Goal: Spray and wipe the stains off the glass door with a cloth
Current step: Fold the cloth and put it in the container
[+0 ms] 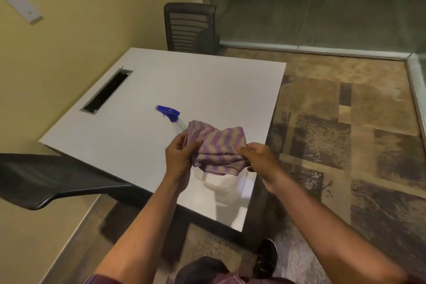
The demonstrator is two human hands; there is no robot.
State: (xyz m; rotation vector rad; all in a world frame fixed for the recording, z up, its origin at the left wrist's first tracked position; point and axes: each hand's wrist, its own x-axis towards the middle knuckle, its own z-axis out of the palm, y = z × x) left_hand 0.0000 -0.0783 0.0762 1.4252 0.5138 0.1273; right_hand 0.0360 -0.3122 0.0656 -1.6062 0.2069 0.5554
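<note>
A purple and beige zigzag cloth (217, 145) is held folded above the white table (138, 110). My left hand (178, 154) grips its left edge and my right hand (258, 157) pinches its right edge. Behind and below the cloth lies a clear spray bottle (221, 182) with a blue trigger head (168, 112), on its side on the table, its middle hidden by the cloth. Glass panels (322, 7) with a metal frame run along the far side of the room.
A black mesh chair (191, 26) stands at the table's far end. Another black chair (46, 182) sits at the near left. A cable slot (106, 91) is cut in the tabletop. Patterned carpet (345, 134) covers the floor on the right.
</note>
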